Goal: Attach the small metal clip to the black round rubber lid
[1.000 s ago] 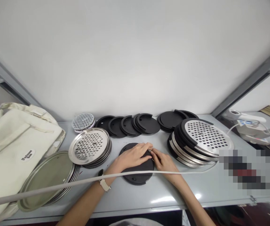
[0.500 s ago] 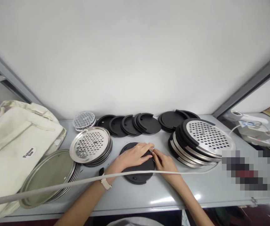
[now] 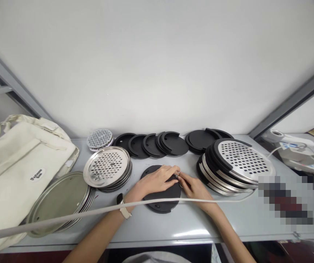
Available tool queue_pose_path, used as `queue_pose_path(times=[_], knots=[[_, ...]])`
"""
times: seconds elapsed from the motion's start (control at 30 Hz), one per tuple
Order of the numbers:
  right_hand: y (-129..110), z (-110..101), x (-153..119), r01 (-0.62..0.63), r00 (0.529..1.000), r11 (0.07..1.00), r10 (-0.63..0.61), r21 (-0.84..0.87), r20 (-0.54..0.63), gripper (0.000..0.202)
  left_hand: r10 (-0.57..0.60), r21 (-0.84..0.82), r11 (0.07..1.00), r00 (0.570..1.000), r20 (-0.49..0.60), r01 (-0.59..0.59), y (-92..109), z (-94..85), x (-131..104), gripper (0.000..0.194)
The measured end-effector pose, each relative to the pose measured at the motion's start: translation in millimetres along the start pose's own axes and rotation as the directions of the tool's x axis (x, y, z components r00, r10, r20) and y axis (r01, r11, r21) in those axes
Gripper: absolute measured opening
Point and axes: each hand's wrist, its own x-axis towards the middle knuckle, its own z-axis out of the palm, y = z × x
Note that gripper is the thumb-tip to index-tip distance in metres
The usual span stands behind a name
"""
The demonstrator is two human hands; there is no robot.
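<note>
A round black disc [image 3: 163, 202] lies on the grey table in front of me. My left hand [image 3: 158, 179] rests over its upper part, with thumb and fingertips closing at a small metallic piece near the disc's right edge. From the right, my right hand [image 3: 191, 186] pinches at the same small piece, which is too small to name. Further right stands a tall stack topped by a perforated metal plate [image 3: 243, 157]. To the left sits a stack of grater-like plates [image 3: 107, 166].
Black discs [image 3: 175, 144] line the wall behind. Green-grey round plates [image 3: 58, 201], small perforated discs [image 3: 100, 138] and a cream bag [image 3: 17, 175] are at the left. A white cable [image 3: 96, 210] crosses above my forearms. A white device [image 3: 296, 149] stands at the right.
The view has shifted slightly. Both hands stay at the disc's right edge, their fingers moved only a little.
</note>
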Motion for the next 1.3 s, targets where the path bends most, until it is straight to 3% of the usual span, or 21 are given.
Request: queue_pose_path(times=[0.37,0.6,0.93,1.3], knots=[[0.3,11.2,-4.6,-0.060,0.996,0.998,0.057,-0.031,-0.066,0.038,0.011,-0.010,1.000,1.000,0.027,-0.010,0.0,-0.4,1.1,0.023],[2.6,0.6,-6.2,0.031,1.000,0.999,-0.031,0.022,-0.004,0.036,0.003,-0.019,1.000,1.000,0.000,-0.003,5.8,-2.2,-1.1,0.022],[-5.2,10.6,-9.1,-0.021,0.994,0.978,-0.002,-0.209,-0.110,0.035,0.029,-0.022,0.999,0.999,0.027,-0.029,3.2,-2.2,0.9,0.023],[-11.9,4.5,-8.7,-0.084,0.995,0.996,0.086,0.035,-0.058,0.038,0.008,-0.034,0.999,0.999,0.042,-0.006,3.5,-2.1,0.3,0.024]])
